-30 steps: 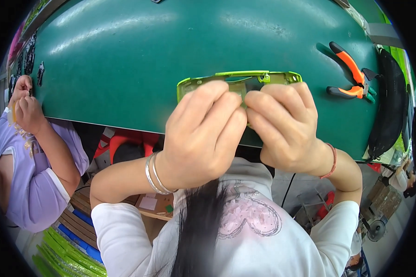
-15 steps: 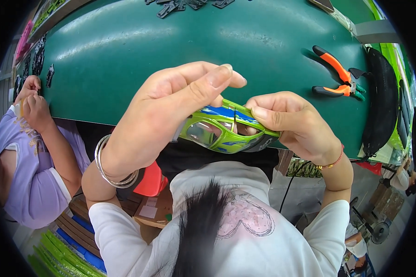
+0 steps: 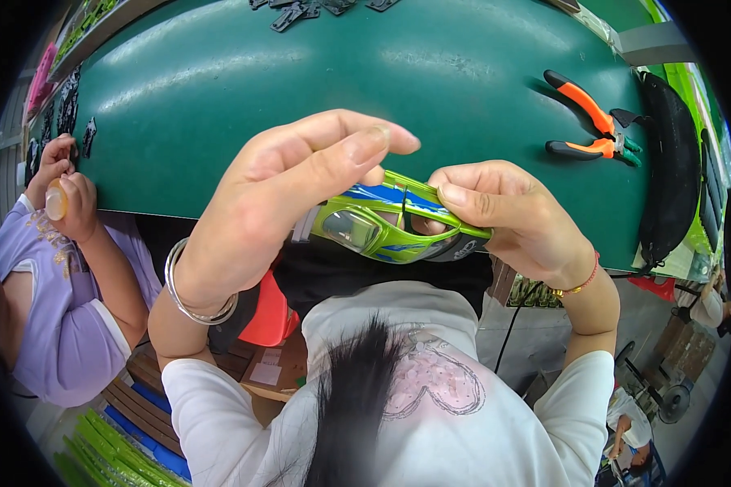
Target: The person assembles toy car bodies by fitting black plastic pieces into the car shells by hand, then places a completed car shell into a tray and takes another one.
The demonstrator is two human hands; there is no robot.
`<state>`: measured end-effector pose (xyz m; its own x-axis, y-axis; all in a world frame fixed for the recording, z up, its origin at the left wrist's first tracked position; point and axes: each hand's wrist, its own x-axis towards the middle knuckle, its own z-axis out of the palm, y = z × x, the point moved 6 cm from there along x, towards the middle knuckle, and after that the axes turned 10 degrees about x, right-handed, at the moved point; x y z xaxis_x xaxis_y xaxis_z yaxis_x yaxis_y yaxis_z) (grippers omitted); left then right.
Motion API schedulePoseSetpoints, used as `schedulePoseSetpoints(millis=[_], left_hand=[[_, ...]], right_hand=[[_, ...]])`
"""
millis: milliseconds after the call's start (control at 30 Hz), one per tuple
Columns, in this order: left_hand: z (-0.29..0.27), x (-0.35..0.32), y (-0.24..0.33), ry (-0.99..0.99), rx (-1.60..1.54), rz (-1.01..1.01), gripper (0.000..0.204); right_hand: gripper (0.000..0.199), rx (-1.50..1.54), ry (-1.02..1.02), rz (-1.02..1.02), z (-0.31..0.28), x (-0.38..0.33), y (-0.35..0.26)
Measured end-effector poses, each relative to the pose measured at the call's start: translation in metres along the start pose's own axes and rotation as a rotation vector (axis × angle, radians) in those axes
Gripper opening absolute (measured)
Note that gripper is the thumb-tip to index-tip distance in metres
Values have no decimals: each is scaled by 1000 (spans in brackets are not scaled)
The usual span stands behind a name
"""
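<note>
Held over the table's near edge is a lime-green toy car body shell [image 3: 417, 244] with blue patches, window openings and a black end. My right hand [image 3: 508, 203] pinches its right end, thumb on top and fingers partly inside or behind. My left hand [image 3: 280, 191] is wrapped round the left end, thumb and forefinger reaching above it. That hand hides the shell's left end, and a small grey piece shows beside the palm.
Pliers [image 3: 597, 122] with orange-black handles lie open on the green table [image 3: 300, 89], beside a long black pouch [image 3: 671, 170]. Black flat parts [image 3: 296, 12] lie at the far edge. At left, a co-worker's hand [image 3: 75, 199] holds a small yellowish-orange thing.
My left hand has moved slightly left, and the shell has turned a little, showing more of its side and black end. The co-worker's hand has shifted, bringing the yellowish-orange thing into clearer view.
</note>
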<state>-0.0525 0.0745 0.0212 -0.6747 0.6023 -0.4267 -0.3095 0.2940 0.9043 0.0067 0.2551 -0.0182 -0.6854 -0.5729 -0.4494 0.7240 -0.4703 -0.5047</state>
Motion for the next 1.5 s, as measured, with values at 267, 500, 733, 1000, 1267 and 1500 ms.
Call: schedulePoseSetpoints(millis=[267, 500, 733, 1000, 1267, 1500], left_hand=[[10, -37, 18, 303, 894, 749, 25], [31, -69, -5, 578, 1448, 1156, 25], [34, -71, -7, 740, 1365, 1158, 14], [30, -51, -8, 526, 1038, 1107, 22], [24, -42, 4, 620, 1015, 888, 24], [20, -42, -6, 517, 1010, 781, 28]], right_hand=[[21, -1382, -4, -1054, 36, -24, -28], [31, -1814, 35, -1670, 41, -41, -4], [27, -1777, 84, -1635, 45, -41, 3], [33, -1742, -96, -1426, 44, -26, 1], [31, -1596, -83, -1326, 39, -17, -19], [34, -1720, -78, -1164, 42, -3, -16]])
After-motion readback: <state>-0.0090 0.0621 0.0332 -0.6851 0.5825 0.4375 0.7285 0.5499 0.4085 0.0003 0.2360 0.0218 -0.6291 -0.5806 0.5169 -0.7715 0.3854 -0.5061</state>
